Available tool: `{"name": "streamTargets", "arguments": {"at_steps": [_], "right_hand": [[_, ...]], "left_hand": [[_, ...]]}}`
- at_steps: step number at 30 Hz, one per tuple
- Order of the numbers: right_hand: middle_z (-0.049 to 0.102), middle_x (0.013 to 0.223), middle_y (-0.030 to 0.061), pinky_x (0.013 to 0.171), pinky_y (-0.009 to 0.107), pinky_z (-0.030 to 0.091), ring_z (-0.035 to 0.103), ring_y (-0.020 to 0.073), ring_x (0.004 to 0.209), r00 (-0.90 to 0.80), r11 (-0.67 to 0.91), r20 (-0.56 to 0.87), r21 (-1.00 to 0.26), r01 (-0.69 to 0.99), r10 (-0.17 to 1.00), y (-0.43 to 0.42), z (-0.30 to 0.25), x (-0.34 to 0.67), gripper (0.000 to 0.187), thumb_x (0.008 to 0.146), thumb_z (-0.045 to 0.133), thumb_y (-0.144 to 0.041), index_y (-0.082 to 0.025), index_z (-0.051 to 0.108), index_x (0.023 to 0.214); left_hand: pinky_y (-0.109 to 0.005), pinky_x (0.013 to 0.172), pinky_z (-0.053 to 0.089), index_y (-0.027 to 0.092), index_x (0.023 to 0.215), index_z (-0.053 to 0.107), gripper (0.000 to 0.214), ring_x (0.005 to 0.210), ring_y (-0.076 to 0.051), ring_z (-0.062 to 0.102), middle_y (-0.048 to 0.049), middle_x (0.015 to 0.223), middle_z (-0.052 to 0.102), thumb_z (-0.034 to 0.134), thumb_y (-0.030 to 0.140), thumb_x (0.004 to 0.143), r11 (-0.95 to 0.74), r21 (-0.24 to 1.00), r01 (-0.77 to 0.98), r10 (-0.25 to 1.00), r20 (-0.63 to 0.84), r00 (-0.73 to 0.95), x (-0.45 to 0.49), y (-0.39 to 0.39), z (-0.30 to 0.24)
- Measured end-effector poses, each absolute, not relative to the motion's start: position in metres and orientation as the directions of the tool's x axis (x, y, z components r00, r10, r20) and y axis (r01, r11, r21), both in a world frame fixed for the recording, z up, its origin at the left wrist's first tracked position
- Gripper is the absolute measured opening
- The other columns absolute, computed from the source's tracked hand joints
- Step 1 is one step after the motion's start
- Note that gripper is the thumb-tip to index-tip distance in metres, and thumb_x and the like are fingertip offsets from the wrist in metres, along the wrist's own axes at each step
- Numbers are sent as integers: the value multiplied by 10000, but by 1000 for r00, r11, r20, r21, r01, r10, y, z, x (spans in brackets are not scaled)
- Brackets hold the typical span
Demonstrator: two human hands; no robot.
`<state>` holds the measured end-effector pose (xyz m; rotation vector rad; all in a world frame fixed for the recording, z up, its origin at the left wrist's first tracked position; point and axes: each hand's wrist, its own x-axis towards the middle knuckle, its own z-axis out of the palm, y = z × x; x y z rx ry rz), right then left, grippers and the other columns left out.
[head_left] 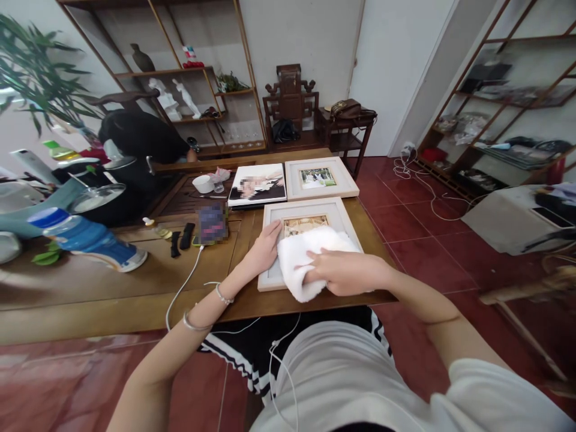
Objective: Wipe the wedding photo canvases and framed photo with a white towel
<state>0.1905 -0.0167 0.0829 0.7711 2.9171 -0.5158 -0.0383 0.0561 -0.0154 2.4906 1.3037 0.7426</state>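
A light wooden picture frame (344, 221) with a pale mat lies on the table in front of me. My left hand (269, 243) grips its left side. Bunched in my right hand (348, 270), a white cloth (299, 261) rests against the frame's front. The cloth hides the lower part of the photo (303, 223). Beyond it lie a second framed photo (346, 186) and a photo panel (258, 180), side by side.
On the wooden table's (198, 315) left are a blue-wrapped bottle (90, 237), a phone (211, 223) on a white cable, black straps (180, 240), and a white cup (203, 183). A dark-haired person (139, 141) leans at the far side. Shelves line both sides.
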Motion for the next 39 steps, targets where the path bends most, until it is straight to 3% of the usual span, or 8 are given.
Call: {"name": "streamTargets", "arguments": {"at_steps": [3,7,11,20,24,27,33,39], "right_hand": [[608,1156,93,910,434,399,511,285,1120,-820,777,-147,-266,571,553,1,78,190,547,711,422,-10,-246,564,1184],[432,1374,80,998,558,256,263,351,1303,-698,692,-47,-100,715,715,47,58,188,670,657,390,47,-204,480,1272],[338,1435,76,989,622,216,180,394,1321,-693,691,-24,-47,721,721,51,49,183,654,678,389,37,-192,463,1286],[496,1322,59,992,541,288,306,345,1289,-928,889,-128,-269,371,349,-13,78,177,596,638,389,45,-216,601,1131],[684,1017,53,936,356,384,535,241,1107,-921,821,-159,-416,390,357,3,92,203,526,622,397,32,-195,677,1005],[703,953,39,844,268,427,609,198,942,-864,746,-175,-444,497,471,23,97,227,488,598,396,24,-172,704,922],[606,1181,78,921,342,381,525,241,1097,-587,607,155,-220,764,795,71,86,228,562,664,371,7,-172,592,1149],[383,1403,116,1059,469,190,212,269,1340,-772,793,203,-36,608,602,104,60,164,579,691,408,5,-159,502,1239]], "left_hand": [[-442,1084,294,114,1346,354,496,1315,-234,309,-143,1405,359,317,113,852,-595,411,690,803,337,492,-39,56,-14],[-441,1087,289,99,1311,402,431,1297,-236,343,-153,1368,414,261,231,926,-606,422,675,795,352,494,-36,56,-11],[-452,1085,280,99,1288,427,462,1288,-246,356,-154,1352,440,259,357,944,-580,452,678,814,356,459,-33,55,-8],[-403,1077,298,101,1260,452,495,1251,-216,408,-147,1313,480,200,396,952,-510,527,680,858,366,361,-31,48,-1],[-419,1085,280,114,1265,454,477,1283,-221,364,-135,1330,469,219,385,952,-555,472,685,831,352,431,-31,49,-2],[-424,1085,281,103,1270,450,465,1289,-234,356,-147,1349,444,283,385,940,-566,429,704,823,345,452,-32,51,-5],[-435,1073,304,97,1275,447,452,1280,-249,370,-162,1350,439,351,357,917,-585,412,699,810,350,471,-34,55,-9],[-454,1052,328,119,1267,449,417,1253,-261,400,-150,1314,469,373,314,907,-606,428,670,794,375,479,-34,56,-7]]}}
